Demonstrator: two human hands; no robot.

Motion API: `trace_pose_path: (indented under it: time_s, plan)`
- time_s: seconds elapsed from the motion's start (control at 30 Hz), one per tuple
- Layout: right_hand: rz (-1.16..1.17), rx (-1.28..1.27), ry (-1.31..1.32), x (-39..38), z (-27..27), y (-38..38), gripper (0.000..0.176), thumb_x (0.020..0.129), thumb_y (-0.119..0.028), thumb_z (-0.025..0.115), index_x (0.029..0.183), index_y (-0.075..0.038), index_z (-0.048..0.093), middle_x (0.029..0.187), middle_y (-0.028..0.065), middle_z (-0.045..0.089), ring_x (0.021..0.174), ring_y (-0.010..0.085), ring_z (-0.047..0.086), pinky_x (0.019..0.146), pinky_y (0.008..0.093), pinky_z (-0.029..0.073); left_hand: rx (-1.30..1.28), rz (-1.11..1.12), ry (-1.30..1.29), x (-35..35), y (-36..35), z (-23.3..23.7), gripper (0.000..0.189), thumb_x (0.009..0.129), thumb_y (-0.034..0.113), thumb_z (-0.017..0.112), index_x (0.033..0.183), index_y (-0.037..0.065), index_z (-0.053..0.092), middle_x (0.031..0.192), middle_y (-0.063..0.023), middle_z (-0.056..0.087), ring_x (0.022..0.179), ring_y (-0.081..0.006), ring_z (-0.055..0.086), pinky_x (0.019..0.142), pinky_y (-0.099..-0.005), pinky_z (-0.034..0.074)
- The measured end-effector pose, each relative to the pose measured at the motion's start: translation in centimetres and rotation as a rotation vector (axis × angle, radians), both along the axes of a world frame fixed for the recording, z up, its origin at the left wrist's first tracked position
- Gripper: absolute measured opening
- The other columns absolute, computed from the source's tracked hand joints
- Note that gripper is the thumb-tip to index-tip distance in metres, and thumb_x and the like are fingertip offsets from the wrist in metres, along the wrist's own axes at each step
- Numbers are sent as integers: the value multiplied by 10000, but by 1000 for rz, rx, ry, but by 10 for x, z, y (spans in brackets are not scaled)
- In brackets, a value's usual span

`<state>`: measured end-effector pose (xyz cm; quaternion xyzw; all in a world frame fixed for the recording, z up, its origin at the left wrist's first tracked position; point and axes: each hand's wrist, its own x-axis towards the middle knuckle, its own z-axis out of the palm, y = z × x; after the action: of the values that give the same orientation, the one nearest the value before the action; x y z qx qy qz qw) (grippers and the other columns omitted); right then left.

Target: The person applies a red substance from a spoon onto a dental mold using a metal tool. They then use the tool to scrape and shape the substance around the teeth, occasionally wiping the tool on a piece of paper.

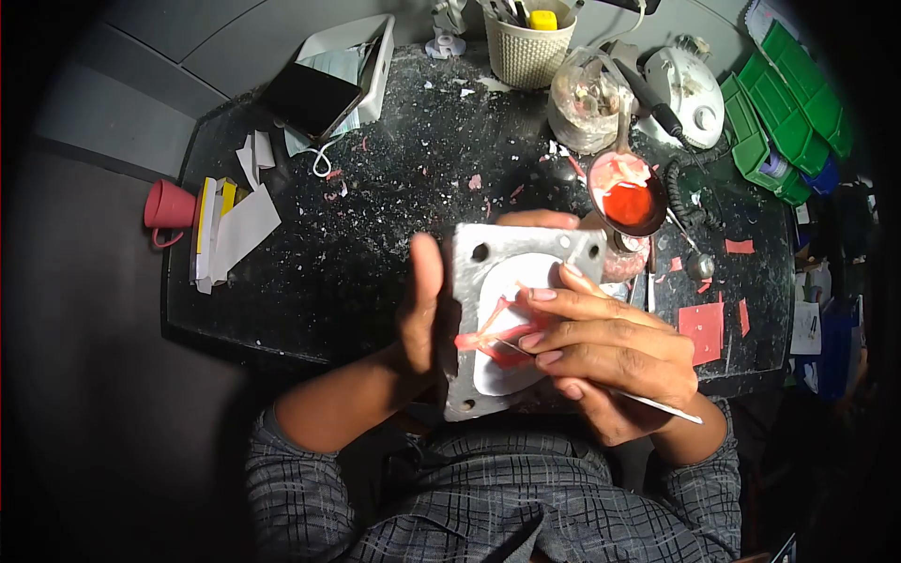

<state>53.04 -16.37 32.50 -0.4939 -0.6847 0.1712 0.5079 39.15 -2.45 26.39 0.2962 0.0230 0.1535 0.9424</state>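
A grey metal plate [465, 281] with corner holes and a white filled centre [507, 281] is held up before my chest. Pink strips [507, 333] lie across the white part. My left hand [427, 300] supports the plate from the left and behind, its thumb up beside the edge and most fingers hidden. My right hand [619, 352] pinches a thin metal tool [662, 406]. The tool's tip touches the pink material, and its other end sticks out at the lower right.
Behind the plate, a pan of red melted material [629, 202] stands near a glass jar [589, 103] and a white device [690, 94]. Pink sheets [701, 333] lie right. Green bins [788, 103], a woven basket [530, 52], a white tray [377, 75] and a pink mug [169, 208] surround the black table [394, 169].
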Motion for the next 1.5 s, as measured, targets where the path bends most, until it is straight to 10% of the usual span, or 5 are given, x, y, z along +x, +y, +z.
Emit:
trace_pose_path:
  time_s: [0.03,0.43,1.5]
  plan:
    - [-1,0,2,0,0,0,265,775,60,770,1032,14,727,1029,161,742,1174,370,671,1090,568,451,59,11,-205,2,0,-1,1172,853,897,252,1492,-84,299,1477,-197,455,1320,-264,507,1116,-412,412]
    - [83,14,47,-6,-10,0,125,853,-24,693,961,19,741,964,154,758,1236,415,622,1143,673,301,281,196,-52,-6,-1,6,1244,803,951,225,1497,-79,279,1553,-190,343,1405,-281,406,1169,-442,333]
    - [40,40,-17,-4,-9,2,191,790,7,754,981,9,743,973,130,758,1192,397,653,1117,640,372,281,181,-43,-4,1,5,1187,838,914,272,1506,-67,282,1536,-175,378,1361,-269,463,1135,-422,390]
